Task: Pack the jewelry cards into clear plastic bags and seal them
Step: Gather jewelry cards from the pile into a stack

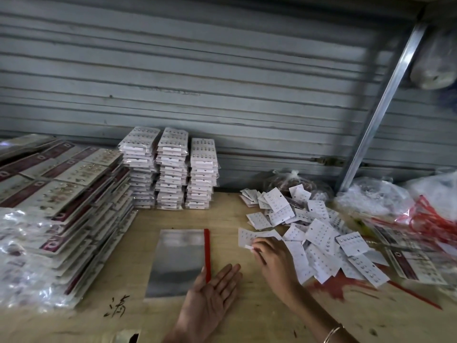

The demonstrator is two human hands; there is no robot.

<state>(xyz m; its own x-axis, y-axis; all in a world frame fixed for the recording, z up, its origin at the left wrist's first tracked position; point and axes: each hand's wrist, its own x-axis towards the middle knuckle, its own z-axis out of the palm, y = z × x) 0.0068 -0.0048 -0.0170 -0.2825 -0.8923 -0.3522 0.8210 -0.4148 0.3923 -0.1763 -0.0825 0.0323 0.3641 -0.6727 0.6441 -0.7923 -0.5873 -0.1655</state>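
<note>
Left hand [212, 290] flat, palm up, fingers straight, at corner of clear bag [178, 261] on table [247, 318]; right hand [272, 258] pinches jewelry card [244, 237] at edge of loose card pile [319, 238]

Grey shutter [222, 70] — wooden table [153, 229]

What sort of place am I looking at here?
Probably a small packing workshop or stockroom: stacks of bagged cards, a loose card pile and a clear bag on a plywood table, before a metal shutter.

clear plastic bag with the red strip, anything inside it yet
No card shows inside the flat clear plastic bag; the open left hand covers its near corner.
</note>
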